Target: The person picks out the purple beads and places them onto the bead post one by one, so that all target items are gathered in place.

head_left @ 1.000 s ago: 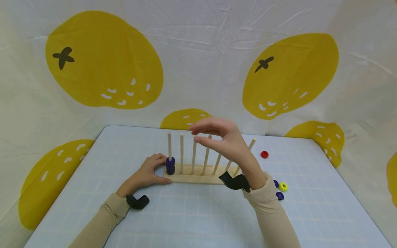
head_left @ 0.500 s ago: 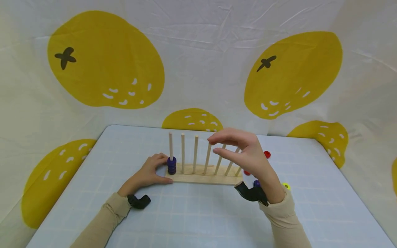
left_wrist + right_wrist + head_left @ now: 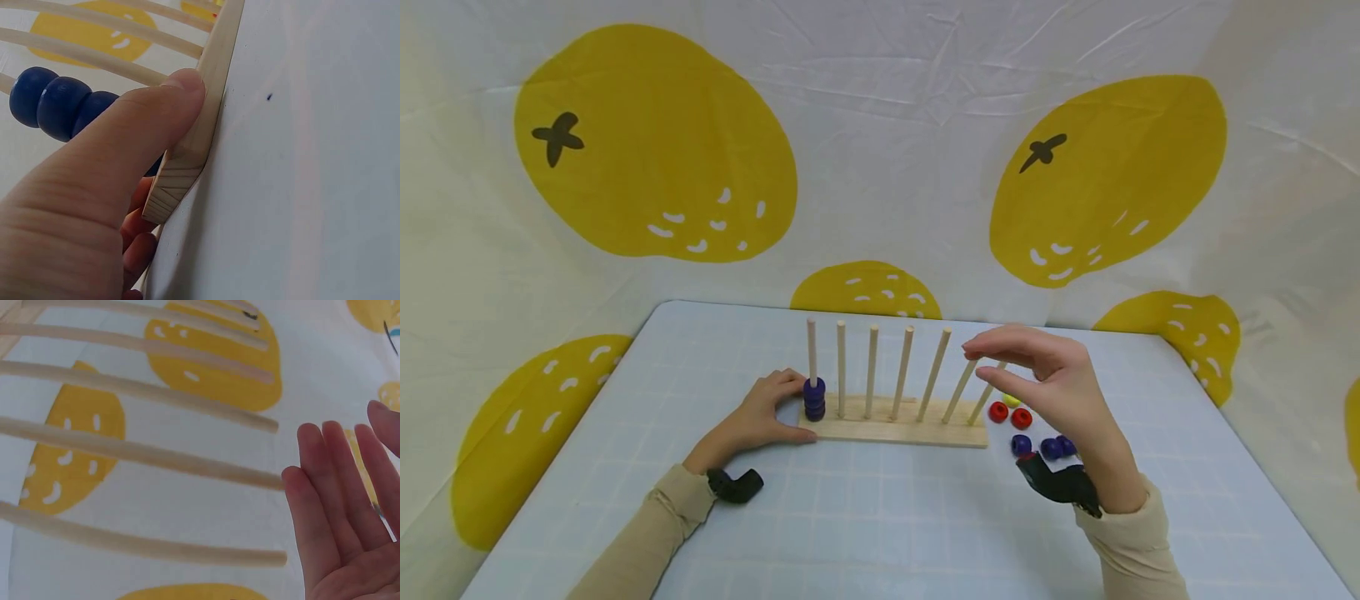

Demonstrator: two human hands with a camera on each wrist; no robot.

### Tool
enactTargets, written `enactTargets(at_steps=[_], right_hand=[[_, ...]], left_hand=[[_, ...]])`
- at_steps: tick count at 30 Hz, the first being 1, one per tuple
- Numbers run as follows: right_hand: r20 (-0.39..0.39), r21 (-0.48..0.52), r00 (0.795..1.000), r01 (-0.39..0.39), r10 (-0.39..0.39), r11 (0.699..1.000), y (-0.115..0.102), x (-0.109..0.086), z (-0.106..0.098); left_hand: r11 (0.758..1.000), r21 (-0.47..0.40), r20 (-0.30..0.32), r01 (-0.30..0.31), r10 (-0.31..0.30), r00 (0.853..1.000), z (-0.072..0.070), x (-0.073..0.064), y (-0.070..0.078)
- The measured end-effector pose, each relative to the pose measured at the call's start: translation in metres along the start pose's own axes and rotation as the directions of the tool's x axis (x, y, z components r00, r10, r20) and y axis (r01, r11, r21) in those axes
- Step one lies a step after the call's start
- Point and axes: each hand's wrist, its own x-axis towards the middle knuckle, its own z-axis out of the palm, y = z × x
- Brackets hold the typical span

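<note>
A wooden peg rack (image 3: 887, 432) with a row of upright pegs stands on the table. Several dark blue beads (image 3: 814, 400) are stacked at the foot of its leftmost peg; the other pegs are bare. My left hand (image 3: 762, 414) grips the rack's left end, and in the left wrist view its thumb (image 3: 172, 103) presses on the front edge of the base while fingers curl behind. My right hand (image 3: 1054, 385) hovers by the tops of the rightmost pegs, holding nothing. Its fingers (image 3: 319, 462) look relaxed beside the peg tips in the right wrist view.
Loose beads lie right of the rack: red ones (image 3: 1021, 417), a yellow one (image 3: 1012, 400) and blue ones (image 3: 1021, 445), partly hidden by the right hand and wrist camera (image 3: 1056, 482). Behind the table (image 3: 880, 517) hangs a white cloth with yellow fruit prints (image 3: 655, 142).
My right hand has travelled rightward along the peg tops, from the middle pegs to the last ones, and slightly lower in view. The left hand keeps its grip on the rack.
</note>
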Motion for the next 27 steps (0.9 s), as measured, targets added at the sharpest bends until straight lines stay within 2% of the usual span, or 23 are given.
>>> enactTargets(at_steps=[6, 13, 19, 23, 27], right_hand=[[-0.053, -0.113, 0.985, -0.168, 0.163, 0.979, 0.003, -0.018, -0.022], [-0.101, -0.142, 0.971, -0.230, 0.217, 0.963, 0.011, -0.036, -0.044], [-0.126, -0.196, 0.938, -0.341, 0.322, 0.919, 0.022, -0.052, -0.059], [-0.140, -0.186, 0.912, -0.406, 0.385, 0.895, 0.030, -0.063, -0.065], [-0.118, -0.178, 0.891, -0.453, 0.438, 0.874, 0.040, -0.070, -0.068]], left_hand=[[1.000, 0.003, 0.000, 0.005, -0.005, 1.000, 0.000, 0.001, 0.001], [1.000, -0.005, -0.002, 0.008, -0.008, 1.000, 0.000, 0.000, 0.001], [1.000, 0.001, 0.000, 0.014, -0.014, 1.000, 0.000, 0.000, 0.001], [1.000, -0.002, -0.005, 0.007, -0.007, 1.000, 0.000, 0.000, 0.002], [1.000, -0.004, -0.014, 0.006, -0.006, 1.000, 0.000, 0.000, 0.003]])
